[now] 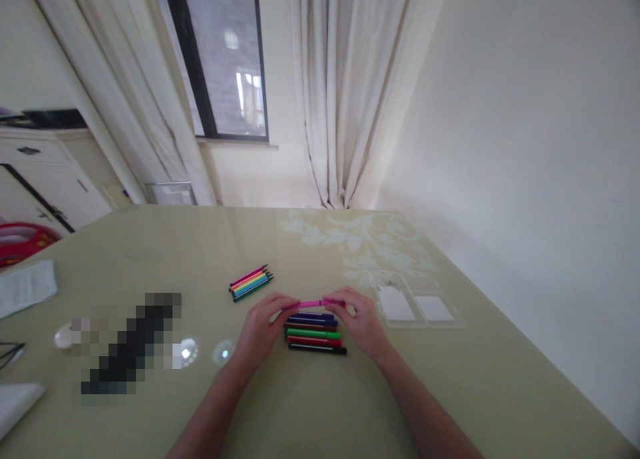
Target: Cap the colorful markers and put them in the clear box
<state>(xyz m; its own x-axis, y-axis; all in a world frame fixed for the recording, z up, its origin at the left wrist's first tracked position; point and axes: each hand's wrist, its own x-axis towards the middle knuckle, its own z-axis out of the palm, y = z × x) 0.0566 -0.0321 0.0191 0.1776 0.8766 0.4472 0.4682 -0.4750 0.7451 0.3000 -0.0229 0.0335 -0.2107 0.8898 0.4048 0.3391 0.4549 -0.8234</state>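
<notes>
A pink felt-tip pen lies crosswise between my two hands. My left hand pinches its left end, and my right hand pinches the right end. Just below it, several felt-tip pens lie side by side on the table, among them a green pen, a red pen and a black pen nearest me. Dark blue pens are at the far side of this row. Beyond my left hand rests a bundle of coloured pencils, slanting up to the right.
A clear plastic case with white inserts lies right of my right hand on the glossy table. Left are a blurred dark object, a white rounded object and papers. A wall borders the table's right side.
</notes>
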